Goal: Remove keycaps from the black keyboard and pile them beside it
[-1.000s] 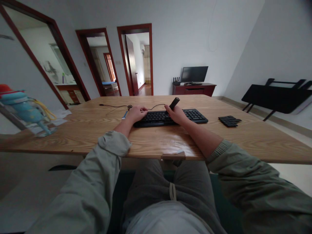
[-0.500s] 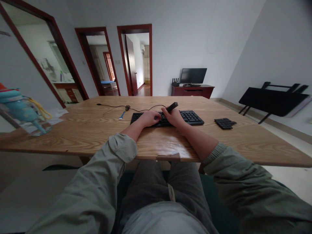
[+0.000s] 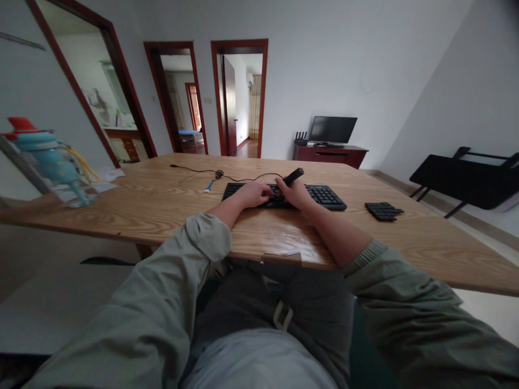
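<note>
A black keyboard (image 3: 329, 199) lies on the wooden table in front of me, some of it covered by my hands. My right hand (image 3: 295, 193) is wrapped round a thick black-handled tool (image 3: 293, 176). Its handle slants up to the right, and a bit of red shows low between my hands; the working end is too hidden to tell its kind. My left hand (image 3: 254, 193) rests on the keys beside it with curled fingers pressed together; anything in them is hidden. Right of the keyboard lies a cluster of loose black keycaps (image 3: 381, 211).
Behind the keyboard its black cable (image 3: 239, 180) runs left with a coiled knot. A small blue brush (image 3: 209, 186) lies near it. At the table's left stand a light-blue water bottle (image 3: 52, 159) with a red top and some papers (image 3: 106, 178).
The view has turned slightly left, so everything sits a little further right. Both hands stay at the same part of the keyboard, and the right still grips the black-handled tool.
</note>
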